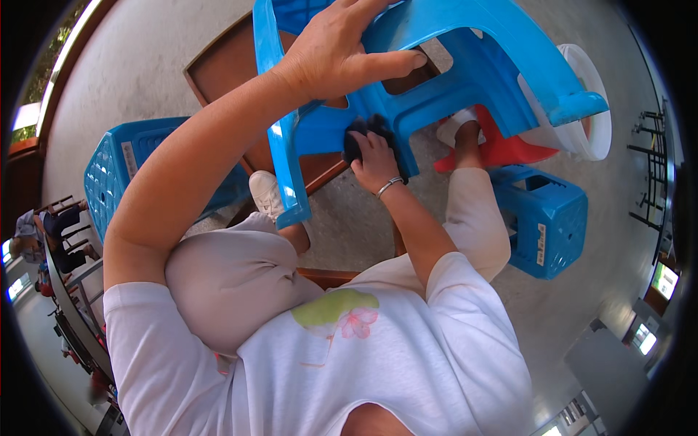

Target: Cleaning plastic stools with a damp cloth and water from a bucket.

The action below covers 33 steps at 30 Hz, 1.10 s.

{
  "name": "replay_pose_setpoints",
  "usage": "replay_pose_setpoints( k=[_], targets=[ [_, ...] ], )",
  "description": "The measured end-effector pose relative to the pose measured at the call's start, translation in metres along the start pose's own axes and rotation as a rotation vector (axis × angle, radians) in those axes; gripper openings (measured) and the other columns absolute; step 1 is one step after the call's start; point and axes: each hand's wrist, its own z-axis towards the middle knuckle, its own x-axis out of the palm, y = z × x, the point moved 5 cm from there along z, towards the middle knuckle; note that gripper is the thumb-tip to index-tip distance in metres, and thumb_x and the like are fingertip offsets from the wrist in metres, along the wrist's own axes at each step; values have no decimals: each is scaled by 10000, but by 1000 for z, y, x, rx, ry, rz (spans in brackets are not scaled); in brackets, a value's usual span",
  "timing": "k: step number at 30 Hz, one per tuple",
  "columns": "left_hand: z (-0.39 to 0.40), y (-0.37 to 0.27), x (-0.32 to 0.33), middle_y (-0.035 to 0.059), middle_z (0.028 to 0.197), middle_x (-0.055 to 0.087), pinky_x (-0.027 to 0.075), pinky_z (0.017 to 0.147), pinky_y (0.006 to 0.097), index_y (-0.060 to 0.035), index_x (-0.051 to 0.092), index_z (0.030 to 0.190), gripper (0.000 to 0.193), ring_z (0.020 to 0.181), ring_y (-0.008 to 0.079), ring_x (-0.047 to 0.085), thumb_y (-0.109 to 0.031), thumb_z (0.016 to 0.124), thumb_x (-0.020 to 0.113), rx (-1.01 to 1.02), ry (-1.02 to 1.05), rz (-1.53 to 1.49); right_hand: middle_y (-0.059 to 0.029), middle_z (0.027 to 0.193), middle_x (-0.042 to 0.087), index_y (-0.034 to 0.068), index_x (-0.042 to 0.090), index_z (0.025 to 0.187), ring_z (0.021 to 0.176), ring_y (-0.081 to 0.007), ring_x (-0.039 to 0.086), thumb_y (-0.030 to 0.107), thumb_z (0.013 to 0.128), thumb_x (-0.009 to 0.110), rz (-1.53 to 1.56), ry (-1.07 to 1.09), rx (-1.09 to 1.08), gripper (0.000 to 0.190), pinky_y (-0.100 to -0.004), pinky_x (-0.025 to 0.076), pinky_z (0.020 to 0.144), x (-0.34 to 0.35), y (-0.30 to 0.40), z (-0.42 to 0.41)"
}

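A blue plastic stool (469, 103) is tipped in front of me, its hollow underside and legs turned towards me. My left hand (349, 52) lies over its upper part with the thumb spread along the plastic; the fingertips run out of the picture at the top. Lower down, my right hand (378, 162), with a metal bangle at the wrist, presses a bunched dark cloth (354, 143) against the inside of the stool near a leg. Behind and below the stool shows a brown wooden surface with a raised edge (223, 65).
Other blue stools stand at the left (103, 180) and right (567, 234). A white bucket (597, 109) and a red plastic item (501, 144) are beyond my right foot. A seated person (60, 231) is at the far left, and dark metal racks (651, 169) are at the far right.
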Motion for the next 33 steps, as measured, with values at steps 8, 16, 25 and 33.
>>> replay_pose_setpoints(
  k=[8,16,25,33],
  targets=[
    [-2,3,-3,229,1364,362,340,1005,472,-48,350,1368,921,1244,395,386,-645,693,538,118,-54,82,-167,1101,525,170,511,1234,1024,-362,521,128,745,557,157,183,351,492,-426,452,876,-13,-41,-26],
    [2,-4,-1,218,1371,364,333,1015,472,-66,353,1374,882,1251,394,376,-607,703,541,90,-51,119,-219,1007,622,55,624,1078,955,-358,593,88,706,535,281,75,419,383,-413,466,862,-15,-83,-84],
    [4,7,0,217,1359,376,344,998,480,-77,361,1373,898,1233,397,395,-619,680,544,49,-51,131,-169,988,634,56,619,1079,948,-333,607,116,732,565,475,-59,162,357,-376,477,827,-88,-35,2],
    [8,-2,3,227,1346,387,337,1000,481,-75,367,1370,904,1225,405,400,-627,676,542,67,-35,64,-161,1231,474,194,422,1337,1083,-333,522,132,786,557,103,285,246,570,-415,427,958,-14,-41,13]
  ],
)
